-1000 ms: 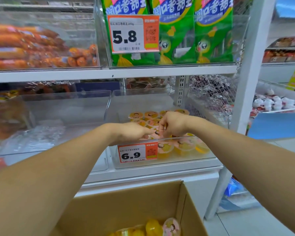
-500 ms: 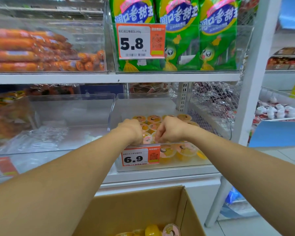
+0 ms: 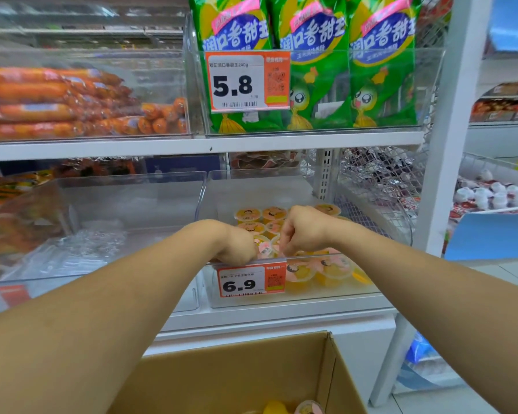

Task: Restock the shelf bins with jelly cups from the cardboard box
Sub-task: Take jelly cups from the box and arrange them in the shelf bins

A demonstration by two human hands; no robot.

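A clear shelf bin (image 3: 326, 297) with a 6.9 price tag (image 3: 251, 282) holds several jelly cups, some at the back (image 3: 260, 215) and some behind the front wall (image 3: 332, 268). Both my hands reach into it with their fingers curled downward. My left hand (image 3: 237, 248) sits just behind the front wall and grips a pink-lidded jelly cup (image 3: 264, 249). My right hand (image 3: 304, 231) is right beside it, its fingertips pinching a cup that is mostly hidden underneath. The open cardboard box (image 3: 237, 375) stands below, with a few jelly cups (image 3: 308, 407) at its bottom edge.
An almost bare clear bin (image 3: 126, 204) adjoins on the left. Green snack packs (image 3: 311, 70) and orange sausages (image 3: 57, 109) fill the shelf above. A wire basket (image 3: 380, 186) and a white shelf post (image 3: 449, 144) stand close on the right.
Both hands have dropped lower and come toward the bin's front wall, staying close together. The left hand has turned its fingers down beside the pink-lidded cup.
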